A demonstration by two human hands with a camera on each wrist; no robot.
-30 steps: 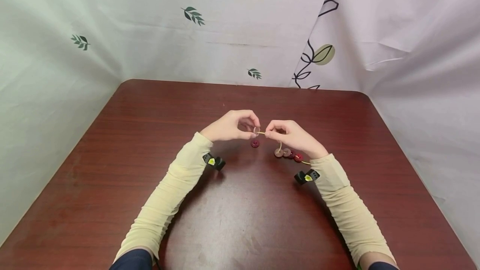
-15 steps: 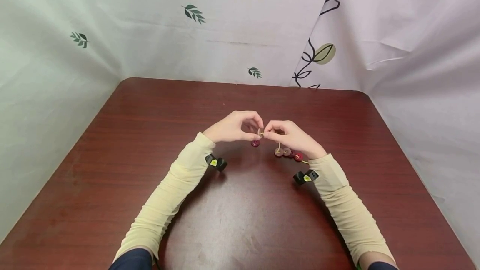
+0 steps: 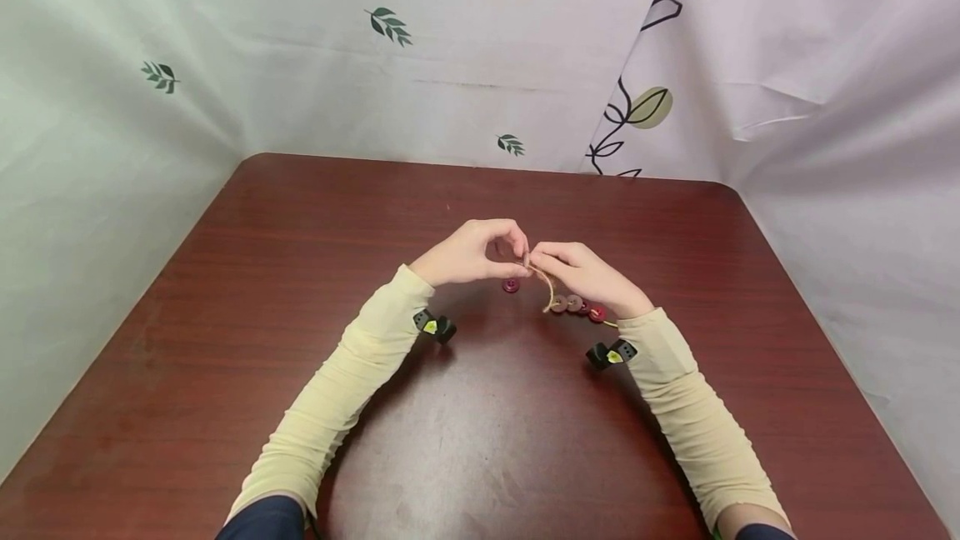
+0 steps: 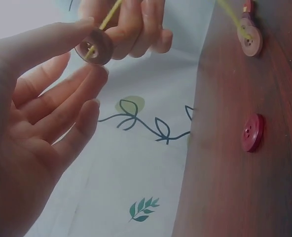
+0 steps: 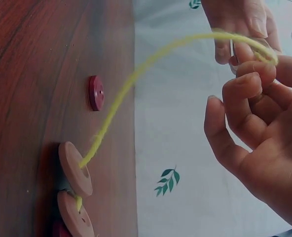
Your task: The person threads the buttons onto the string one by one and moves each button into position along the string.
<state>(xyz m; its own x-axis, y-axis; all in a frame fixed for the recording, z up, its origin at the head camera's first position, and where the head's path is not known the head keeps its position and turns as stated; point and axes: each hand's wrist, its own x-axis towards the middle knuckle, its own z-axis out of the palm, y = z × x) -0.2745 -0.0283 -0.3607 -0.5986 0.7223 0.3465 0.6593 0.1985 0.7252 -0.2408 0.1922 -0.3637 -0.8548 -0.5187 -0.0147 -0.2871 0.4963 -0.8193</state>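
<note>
My left hand (image 3: 519,259) pinches a small brownish button (image 4: 94,47) between thumb and fingertips, held above the table. My right hand (image 3: 537,260) sits right against it and pinches the end of a yellow string (image 5: 136,79), which enters the button's hole. From there the string (image 3: 548,288) curves down to several threaded buttons (image 3: 574,305) lying in a row on the table under my right hand. The nearest of these is a tan one (image 5: 75,169). One loose red button (image 3: 511,285) lies flat on the wood below my left fingers.
The dark red wooden table (image 3: 300,273) has rounded far corners. Pale cloth printed with leaves (image 3: 390,27) closes it in at the back and on both sides. Black wrist cameras (image 3: 435,326) hang under both sleeves.
The hands have closed together until their fingertips meet. The string end has gone into the held button, and the string now hangs in a longer arc down to the threaded buttons.
</note>
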